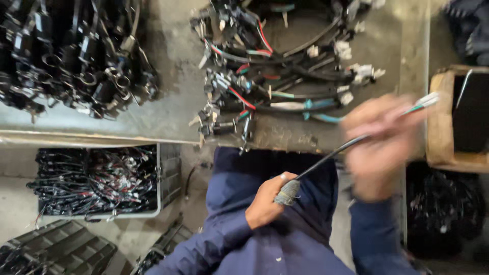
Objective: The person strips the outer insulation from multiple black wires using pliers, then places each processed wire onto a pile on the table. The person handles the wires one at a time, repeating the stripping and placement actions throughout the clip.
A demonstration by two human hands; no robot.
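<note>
Below the near edge of the grey metal counter [168,102], the left hand [267,201] is closed around the grey taped end [288,192] of a thin black sheathed cable [331,153]; its fingers [285,179] wrap that end firmly. From the left hand the cable runs up and to the right to the right hand [379,145], which is motion-blurred. The right hand appears closed on the cable, but the exact set of its fingers cannot be told. Past the right hand, the cable's far end shows a green wire and a pale tip [425,101], up and to the right of that hand, over the counter edge.

On the counter, above the left hand, lies a loose heap of black wire harnesses with white connectors and red and teal leads [277,76]. To the left of that heap, at the counter's far left, sits a dense pile of black connector parts with metal rings [71,56].

Below the counter and left of the left hand stands a grey plastic crate [168,178] filled with black wiring. To the right of the right hand, a worn wooden box [443,122] rests beside the counter. Both arms wear dark blue sleeves [224,239].
</note>
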